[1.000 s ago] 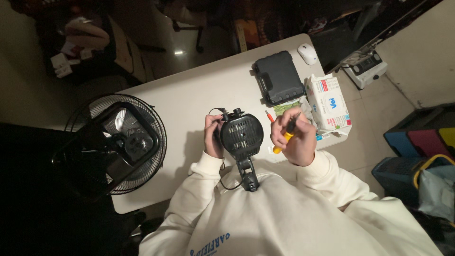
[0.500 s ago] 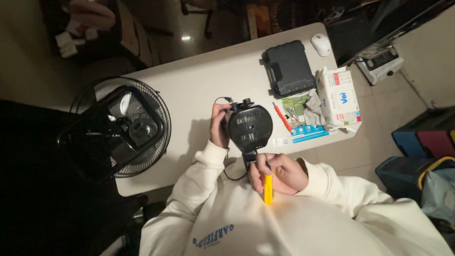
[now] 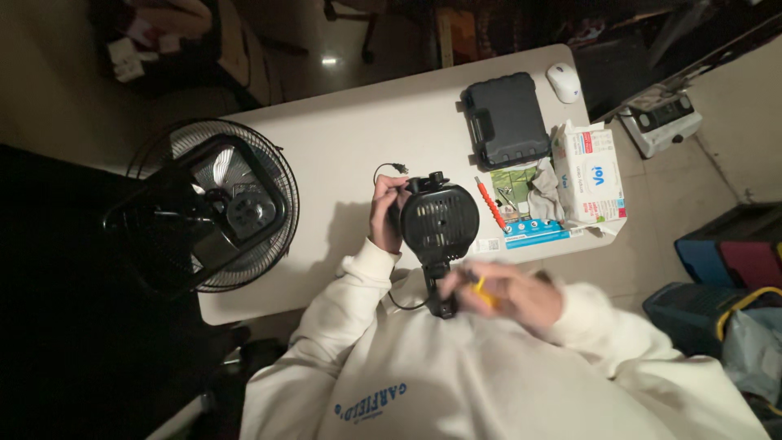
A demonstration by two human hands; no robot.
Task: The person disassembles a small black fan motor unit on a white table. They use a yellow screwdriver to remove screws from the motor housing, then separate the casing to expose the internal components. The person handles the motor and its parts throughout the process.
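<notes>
Head view blurs the right hand point(image 3: 513, 295), so its grip on a yellow tool point(image 3: 482, 287) is hard to make out. Left hand point(image 3: 384, 213) wraps the edge of a small black fan point(image 3: 441, 222), held above the white table point(image 3: 342, 147) near its front edge. A black case point(image 3: 505, 121), mouse point(image 3: 563, 81) and tissue box point(image 3: 588, 173) sit right; a big fan point(image 3: 208, 204) stands left, dim floor beyond.

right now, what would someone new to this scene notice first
The small black fan at the near edge of the white table, gripped by the left hand while the blurred right hand holds a yellow tool near its base. Next, the big black fan lying at the table's left end, and the dark case at the far right.
</notes>
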